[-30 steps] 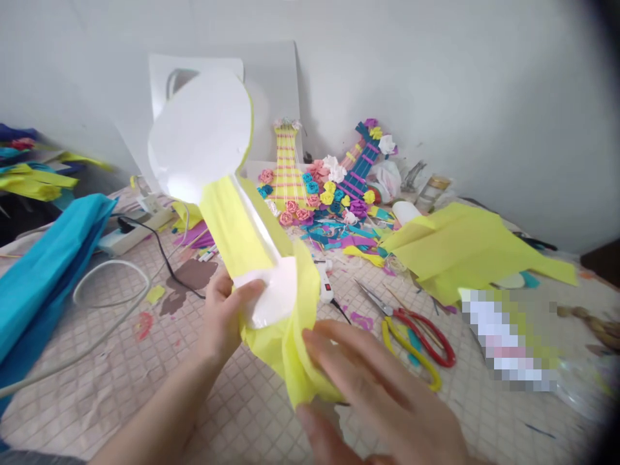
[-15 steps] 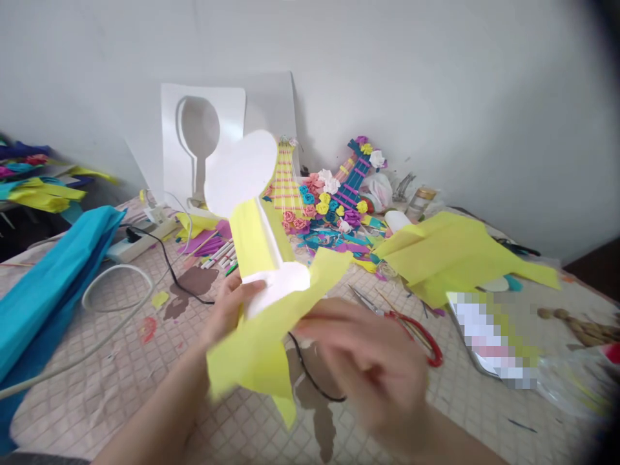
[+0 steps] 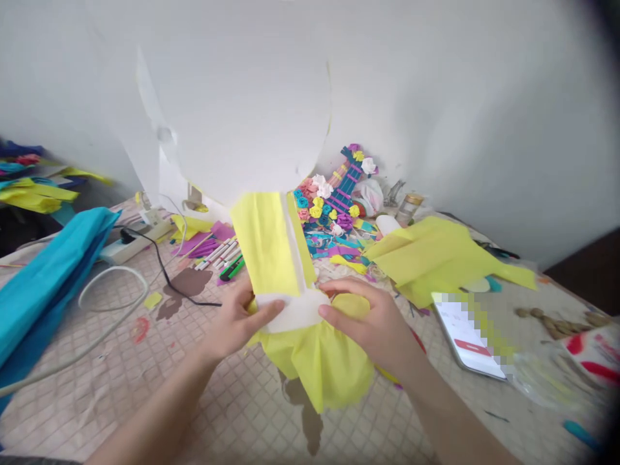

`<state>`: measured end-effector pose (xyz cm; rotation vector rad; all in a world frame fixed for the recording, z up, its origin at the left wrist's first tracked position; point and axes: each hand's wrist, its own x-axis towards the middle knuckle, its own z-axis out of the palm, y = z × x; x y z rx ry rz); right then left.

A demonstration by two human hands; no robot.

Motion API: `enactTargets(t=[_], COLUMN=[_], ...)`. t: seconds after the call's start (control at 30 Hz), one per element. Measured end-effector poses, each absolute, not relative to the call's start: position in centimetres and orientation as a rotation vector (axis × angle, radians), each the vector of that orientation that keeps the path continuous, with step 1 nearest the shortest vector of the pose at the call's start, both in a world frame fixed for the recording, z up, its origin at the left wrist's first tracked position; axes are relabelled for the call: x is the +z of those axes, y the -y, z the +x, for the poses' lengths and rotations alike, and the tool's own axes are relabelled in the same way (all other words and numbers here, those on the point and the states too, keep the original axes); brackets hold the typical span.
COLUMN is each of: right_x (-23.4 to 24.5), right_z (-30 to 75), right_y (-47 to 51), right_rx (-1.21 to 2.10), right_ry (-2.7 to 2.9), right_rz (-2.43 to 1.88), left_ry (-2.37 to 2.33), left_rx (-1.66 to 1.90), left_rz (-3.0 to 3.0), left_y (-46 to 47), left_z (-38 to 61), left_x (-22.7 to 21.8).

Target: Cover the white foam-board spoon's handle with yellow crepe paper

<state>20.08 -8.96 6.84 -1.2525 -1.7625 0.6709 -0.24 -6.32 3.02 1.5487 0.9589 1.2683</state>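
Yellow-papered card (image 3: 271, 248) in both hands (image 3: 239, 316) (image 3: 375, 320), jar (image 3: 409, 206) beyond

A plain, pale grey wall (image 3: 465, 84) fills the upper part of the view, lit softly, with a broad, faint shadow (image 3: 421, 123) toward the right. The counter (image 3: 72, 413) stands before it under a beige cover (image 3: 232, 420) with a diamond grid, creased at the left and marked by brown patches (image 3: 188, 284) and a reddish smudge (image 3: 141, 329). Dark brown furniture (image 3: 588, 252), its kind unclear, shows beyond the counter's right edge.
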Motion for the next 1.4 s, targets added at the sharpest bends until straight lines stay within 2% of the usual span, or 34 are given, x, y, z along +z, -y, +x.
enactTargets(t=[0.63, 0.97, 1.2, 1.4], right_x=[6.2, 7.0, 7.0, 6.9], right_z=[20.6, 21.1, 20.9, 20.8], right_y=[9.7, 10.4, 10.0, 9.5], right_rx=[0.612, 0.229, 0.439, 0.300], right_ry=[1.684, 1.796, 1.666, 1.780], right_rz=[-1.001, -0.906, -1.030, -0.969], left_ry=[-0.855, -0.784, -0.777, -0.805], left_rx=[1.174, 1.115, 1.196, 1.207], left_rz=[1.511, 1.432, 1.418, 1.396], left_y=[6.8, 6.6, 6.2, 5.8], left_z=[1.1, 2.0, 2.5, 2.3], left_x=[4.3, 5.5, 5.0, 4.5])
